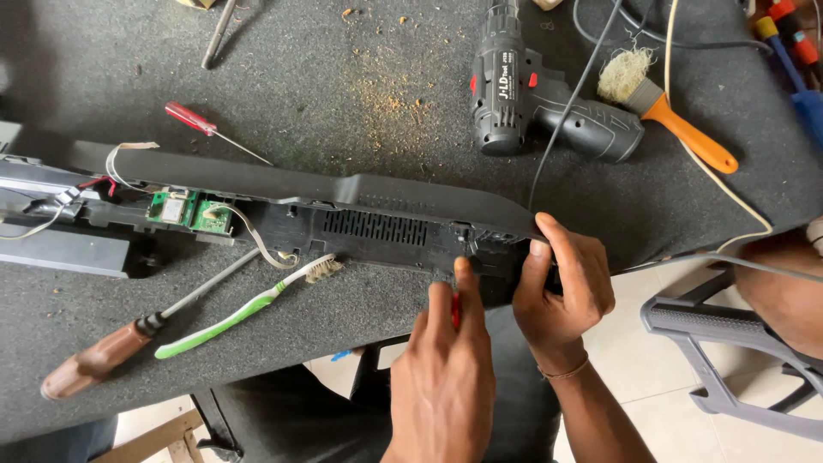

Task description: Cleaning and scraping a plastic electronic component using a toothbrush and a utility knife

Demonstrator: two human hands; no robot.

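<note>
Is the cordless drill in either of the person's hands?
No, the cordless drill lies untouched on the mat, while the left hand and right hand work at the black panel.

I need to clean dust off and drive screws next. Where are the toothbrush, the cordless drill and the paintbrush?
toothbrush (230, 318): head view, middle of its green and white handle.
cordless drill (506, 90): head view, dark grey motor body.
paintbrush (690, 133): head view, orange handle.

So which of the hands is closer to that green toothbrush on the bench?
The left hand. It sits just right of the green toothbrush, holding a small red-handled tool, while the right hand grips the black panel further right.
</note>
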